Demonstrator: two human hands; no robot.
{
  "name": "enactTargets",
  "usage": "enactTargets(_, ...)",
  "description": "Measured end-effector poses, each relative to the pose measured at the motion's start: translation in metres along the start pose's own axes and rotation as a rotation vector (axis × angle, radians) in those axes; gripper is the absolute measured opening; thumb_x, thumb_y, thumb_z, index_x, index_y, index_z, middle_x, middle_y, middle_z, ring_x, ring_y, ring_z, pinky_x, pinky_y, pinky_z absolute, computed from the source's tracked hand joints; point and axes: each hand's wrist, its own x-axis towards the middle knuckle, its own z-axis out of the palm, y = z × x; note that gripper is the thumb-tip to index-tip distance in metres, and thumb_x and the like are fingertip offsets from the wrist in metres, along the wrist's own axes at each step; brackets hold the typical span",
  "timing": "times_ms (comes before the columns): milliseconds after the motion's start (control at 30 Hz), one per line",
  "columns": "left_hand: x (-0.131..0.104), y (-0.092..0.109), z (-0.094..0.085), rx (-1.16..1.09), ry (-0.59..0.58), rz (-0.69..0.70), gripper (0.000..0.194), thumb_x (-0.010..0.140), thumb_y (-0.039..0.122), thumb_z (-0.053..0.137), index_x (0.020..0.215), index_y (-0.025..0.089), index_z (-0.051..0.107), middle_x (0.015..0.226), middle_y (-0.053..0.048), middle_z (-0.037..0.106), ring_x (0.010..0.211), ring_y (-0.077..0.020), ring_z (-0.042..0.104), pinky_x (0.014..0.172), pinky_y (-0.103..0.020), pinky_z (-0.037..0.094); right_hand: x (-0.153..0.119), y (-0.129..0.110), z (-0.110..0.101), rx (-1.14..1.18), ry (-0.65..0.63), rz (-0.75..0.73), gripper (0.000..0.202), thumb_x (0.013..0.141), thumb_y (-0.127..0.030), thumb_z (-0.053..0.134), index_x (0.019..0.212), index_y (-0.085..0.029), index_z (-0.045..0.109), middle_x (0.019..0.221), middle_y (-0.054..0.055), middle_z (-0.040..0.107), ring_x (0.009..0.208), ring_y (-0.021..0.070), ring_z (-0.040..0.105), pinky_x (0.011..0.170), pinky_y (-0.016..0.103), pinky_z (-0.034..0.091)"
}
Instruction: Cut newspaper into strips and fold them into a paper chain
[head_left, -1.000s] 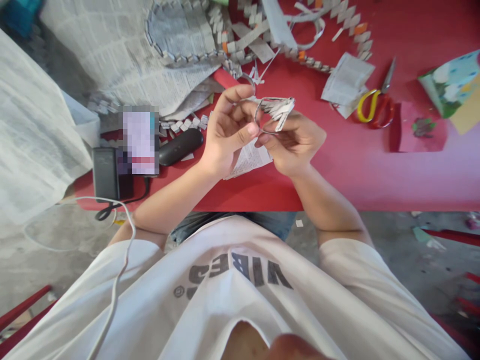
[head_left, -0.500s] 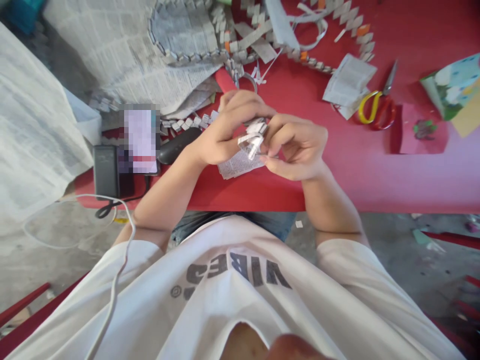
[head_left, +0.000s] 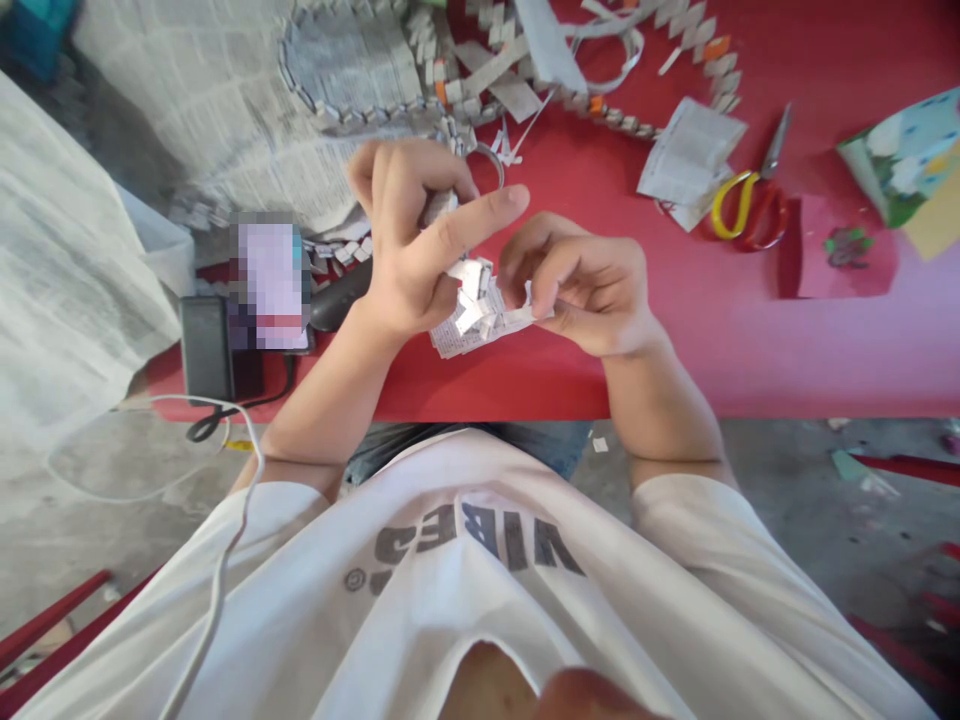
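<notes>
My left hand (head_left: 412, 240) holds a folded paper chain (head_left: 475, 288) near the table's front edge, its thumb side against the folds and the index finger stretched out to the right above them. Between thumb and fingertips, my right hand (head_left: 589, 285) pinches a narrow paper strip (head_left: 517, 319) at the chain's right side. Whether the strip is joined to the chain I cannot tell. Beneath the chain lies a small stack of printed paper (head_left: 448, 342), partly covered by it.
Folded paper chains (head_left: 352, 115) and newspaper sheets (head_left: 187, 110) spread over the back left. Scissors (head_left: 750, 210) and a paper piece (head_left: 690, 155) lie right of my hands. On the left are a phone (head_left: 270, 285), a black adapter (head_left: 206, 348) and a white cable (head_left: 244, 540).
My left hand has turned and shifted left, its index finger now extended. My hands have drawn apart, and the chain sits slightly further left, with the strip now showing in my right fingertips.
</notes>
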Motion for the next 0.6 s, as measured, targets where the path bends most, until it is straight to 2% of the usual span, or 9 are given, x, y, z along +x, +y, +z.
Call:
enactTargets(67, -0.006, -0.003, -0.002, 0.024, -0.078, -0.057, 0.073, 0.105, 0.078, 0.007, 0.148, 0.048, 0.058, 0.111, -0.009, 0.057, 0.111, -0.0322, 0.059, 0.105, -0.063, 0.043, -0.001, 0.001, 0.004, 0.089, 0.025, 0.043, 0.032, 0.084, -0.045, 0.091, 0.078, -0.022, 0.069, 0.101, 0.007, 0.073, 0.086, 0.018, 0.071, 0.081, 0.034, 0.063)
enactTargets(200, -0.013, -0.004, -0.003, 0.007, -0.252, -0.177, 0.079, 0.096, 0.092, 0.023, 0.155, 0.048, 0.053, 0.124, -0.012, 0.057, 0.126, -0.0395, 0.056, 0.12, -0.07, 0.031, -0.001, 0.005, 0.02, 0.366, 0.138, 0.092, 0.031, 0.089, -0.043, 0.085, 0.082, -0.024, 0.061, 0.084, 0.001, 0.073, 0.062, 0.0148, 0.067, 0.059, 0.029, 0.059)
enactTargets(300, -0.009, 0.002, -0.001, -0.004, -0.14, -0.12, 0.074, 0.097, 0.09, 0.035, 0.157, 0.05, 0.053, 0.117, -0.011, 0.056, 0.117, -0.0378, 0.058, 0.113, -0.069, 0.036, 0.001, 0.002, 0.034, 0.516, 0.236, 0.17, 0.032, 0.087, -0.042, 0.085, 0.089, -0.026, 0.057, 0.077, -0.003, 0.069, 0.054, 0.0128, 0.061, 0.049, 0.026, 0.052)
enactTargets(367, -0.006, 0.008, 0.0, 0.048, -0.066, -0.092, 0.065, 0.103, 0.083, 0.036, 0.154, 0.049, 0.057, 0.112, -0.01, 0.057, 0.11, -0.0346, 0.059, 0.106, -0.065, 0.04, 0.003, -0.003, 0.041, 0.5, 0.318, 0.257, 0.037, 0.083, -0.041, 0.088, 0.093, -0.028, 0.055, 0.078, -0.005, 0.067, 0.055, 0.012, 0.058, 0.048, 0.024, 0.05)
enactTargets(400, -0.005, 0.01, 0.0, 0.088, -0.076, -0.099, 0.063, 0.105, 0.08, 0.033, 0.153, 0.048, 0.059, 0.111, -0.01, 0.058, 0.111, -0.0338, 0.059, 0.106, -0.064, 0.041, 0.003, -0.005, 0.043, 0.47, 0.361, 0.286, 0.038, 0.082, -0.042, 0.088, 0.094, -0.028, 0.055, 0.078, -0.006, 0.065, 0.055, 0.0117, 0.056, 0.048, 0.023, 0.048)
enactTargets(533, -0.008, 0.01, -0.004, 0.192, -0.27, -0.247, 0.07, 0.109, 0.071, 0.019, 0.155, 0.035, 0.057, 0.126, -0.014, 0.06, 0.13, -0.0345, 0.054, 0.123, -0.066, 0.029, 0.0, -0.012, 0.042, 0.306, 0.458, 0.357, 0.033, 0.085, -0.047, 0.085, 0.092, -0.029, 0.058, 0.072, -0.006, 0.056, 0.055, 0.0111, 0.045, 0.046, 0.023, 0.043)
enactTargets(600, -0.011, 0.008, -0.005, 0.154, -0.299, -0.332, 0.072, 0.11, 0.07, 0.019, 0.157, 0.032, 0.056, 0.134, -0.016, 0.06, 0.139, -0.0366, 0.05, 0.128, -0.069, 0.02, -0.002, -0.015, 0.039, 0.212, 0.448, 0.362, 0.032, 0.086, -0.051, 0.083, 0.09, -0.027, 0.062, 0.073, -0.005, 0.055, 0.057, 0.0112, 0.044, 0.049, 0.023, 0.045)
